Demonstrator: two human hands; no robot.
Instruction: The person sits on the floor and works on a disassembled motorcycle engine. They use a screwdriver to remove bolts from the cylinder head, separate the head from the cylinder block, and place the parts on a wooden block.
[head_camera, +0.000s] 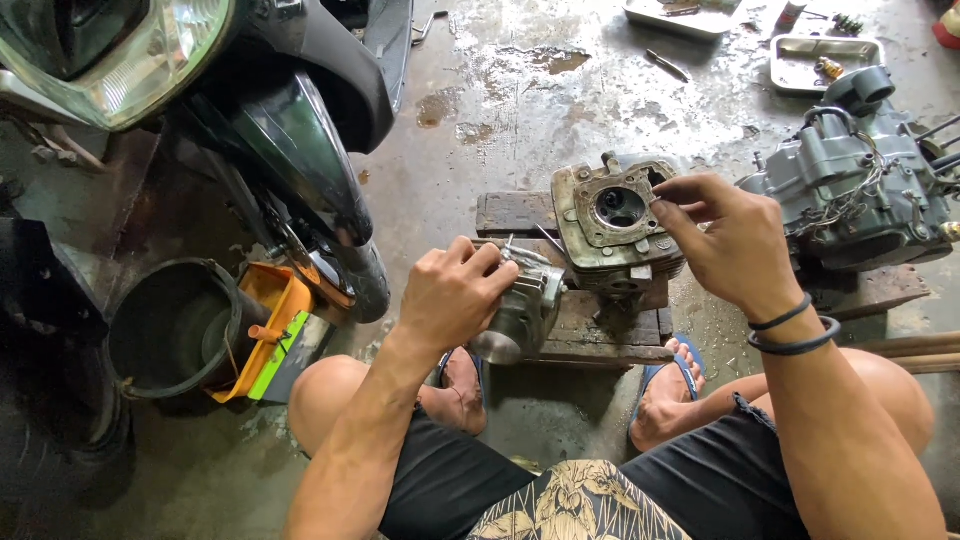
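Nearest me, my knees and sandalled feet sit just below the wooden block (600, 340), my landmark here. My left hand (455, 295) is closed over a grey finned cylinder (520, 315) at the block's near left edge, fingers curled round its top, so it's gripping that part. My right hand (725, 240) hangs over the block's right side, thumb and forefinger pinched at the rim of the cylinder head (615, 225), which stands on the block with its round bore facing me; can't tell if anything thin sits between the fingertips. Judging progress: both engine parts are off and apart on the block, nothing mated, so I'd say assembly or cleaning is at most partway, joining left undone. Right of the block the stripped engine case (860, 185) rests on a plank. Left of the block a black bucket (175, 330) and orange tray (270, 320) sit under a motorbike (280, 130). Beyond the block, wet concrete, loose tools and two metal trays (825, 60)
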